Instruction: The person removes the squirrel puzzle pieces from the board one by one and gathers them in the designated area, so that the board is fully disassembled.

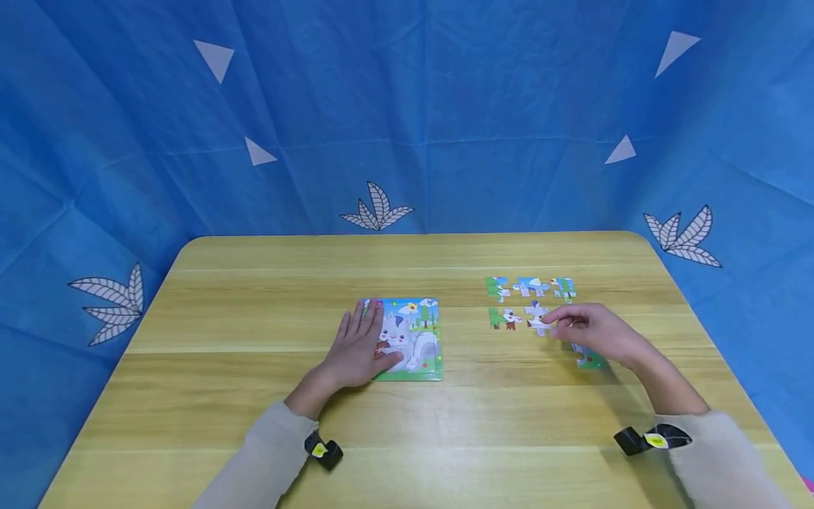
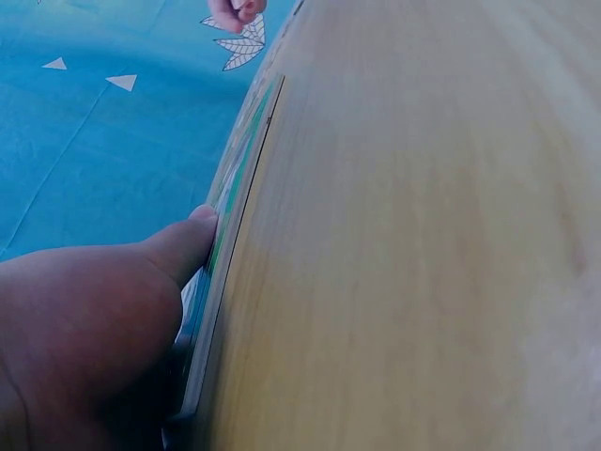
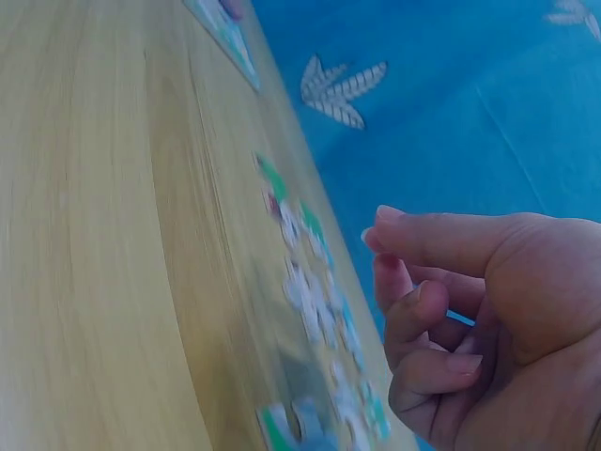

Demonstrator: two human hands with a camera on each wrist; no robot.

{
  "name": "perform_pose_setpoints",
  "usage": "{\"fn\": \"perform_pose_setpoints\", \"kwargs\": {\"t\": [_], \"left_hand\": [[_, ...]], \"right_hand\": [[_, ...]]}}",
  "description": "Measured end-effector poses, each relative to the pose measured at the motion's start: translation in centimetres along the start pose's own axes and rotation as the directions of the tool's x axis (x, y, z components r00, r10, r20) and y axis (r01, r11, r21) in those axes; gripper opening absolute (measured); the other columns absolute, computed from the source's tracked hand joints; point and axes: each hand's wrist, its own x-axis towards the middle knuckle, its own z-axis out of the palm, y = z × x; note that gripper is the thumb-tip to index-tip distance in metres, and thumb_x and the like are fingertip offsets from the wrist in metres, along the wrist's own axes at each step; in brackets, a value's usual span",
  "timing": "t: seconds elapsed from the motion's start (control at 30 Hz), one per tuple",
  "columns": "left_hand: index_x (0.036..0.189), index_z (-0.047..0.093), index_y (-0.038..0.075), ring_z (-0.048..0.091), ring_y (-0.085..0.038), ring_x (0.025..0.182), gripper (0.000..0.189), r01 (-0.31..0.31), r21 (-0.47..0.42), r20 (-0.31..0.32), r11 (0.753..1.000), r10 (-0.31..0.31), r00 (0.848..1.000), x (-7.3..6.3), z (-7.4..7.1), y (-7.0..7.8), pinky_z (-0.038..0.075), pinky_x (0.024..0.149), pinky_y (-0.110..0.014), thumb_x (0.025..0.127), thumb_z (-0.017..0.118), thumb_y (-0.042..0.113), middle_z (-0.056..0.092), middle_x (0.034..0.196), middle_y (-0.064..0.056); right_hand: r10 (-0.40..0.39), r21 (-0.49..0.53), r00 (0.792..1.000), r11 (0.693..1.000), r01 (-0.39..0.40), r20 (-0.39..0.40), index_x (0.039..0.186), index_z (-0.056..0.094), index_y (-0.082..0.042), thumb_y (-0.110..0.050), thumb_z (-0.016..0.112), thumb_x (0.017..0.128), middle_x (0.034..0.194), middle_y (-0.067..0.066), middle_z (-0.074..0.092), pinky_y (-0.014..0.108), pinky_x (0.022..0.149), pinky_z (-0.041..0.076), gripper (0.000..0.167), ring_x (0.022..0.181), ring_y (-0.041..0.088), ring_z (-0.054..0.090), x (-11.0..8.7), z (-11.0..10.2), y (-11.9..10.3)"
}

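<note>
My left hand (image 1: pixel 358 348) lies flat with straight fingers over the left part of a squirrel picture puzzle board (image 1: pixel 420 339). In the left wrist view its thumb (image 2: pixel 188 246) rests on the board near the edge. Over on the right, my right hand (image 1: pixel 598 331) hovers above loose jigsaw pieces, close to a grey and white piece (image 1: pixel 538 319). Its fingers are curled, thumb and forefinger tips brought together, and the right wrist view shows nothing between these fingertips (image 3: pixel 385 218). Part of the second row of pieces is hidden beneath this hand.
Three pieces form a back row, among them a green corner piece (image 1: pixel 496 287), a middle piece (image 1: pixel 531 286) and a right piece (image 1: pixel 564 288). A green and brown piece (image 1: pixel 504 318) lies in front. Another piece (image 1: pixel 588 357) sits below my right wrist. Blue cloth (image 1: pixel 420 113) hangs behind the wooden table (image 1: pixel 407 445).
</note>
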Motion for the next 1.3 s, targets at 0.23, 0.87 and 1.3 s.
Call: {"fn": "perform_pose_setpoints", "kwargs": {"t": [0.23, 0.87, 1.3], "left_hand": [[0.162, -0.002, 0.002, -0.018, -0.032, 0.154, 0.099, -0.006, 0.0, -0.006, 1.0, 0.006, 1.0, 0.1, 0.1, -0.2, -0.01, 0.122, -0.052, 0.1, 0.051, 0.059, -0.009, 0.17, -0.012], [0.161, 0.0, -0.002, -0.016, -0.035, 0.155, 0.097, -0.01, -0.014, 0.014, 1.0, 0.011, 1.0, -0.2, -0.5, 0.5, -0.01, 0.122, -0.053, 0.101, 0.053, 0.054, -0.007, 0.17, -0.018], [0.161, -0.002, 0.002, -0.018, -0.032, 0.154, 0.099, -0.003, 0.006, -0.004, 1.0, 0.003, 1.0, 0.1, 0.2, -0.1, -0.01, 0.122, -0.053, 0.101, 0.051, 0.058, -0.009, 0.17, -0.013]], "right_hand": [[-0.048, 0.014, 0.999, 0.999, 0.047, 0.012, 0.119, 0.069, 0.003, -0.01, 0.066, 0.099, 0.092, 0.01, 0.058, 0.028, 0.059, 0.042, 0.024, 0.07, 0.014, 0.047, 1.3, 2.0, -1.6], [-0.142, 0.066, 0.989, 0.988, 0.138, 0.047, 0.117, 0.071, 0.001, -0.014, 0.071, 0.097, 0.093, 0.009, 0.064, 0.025, 0.065, 0.045, 0.025, 0.074, 0.017, 0.055, 4.8, 7.9, -4.8], [-0.217, 0.049, 0.971, 0.976, 0.213, 0.097, 0.116, 0.071, -0.001, -0.01, 0.071, 0.096, 0.094, 0.005, 0.069, 0.026, 0.064, 0.048, 0.022, 0.076, 0.019, 0.061, 6.8, 11.7, -7.6]]}}
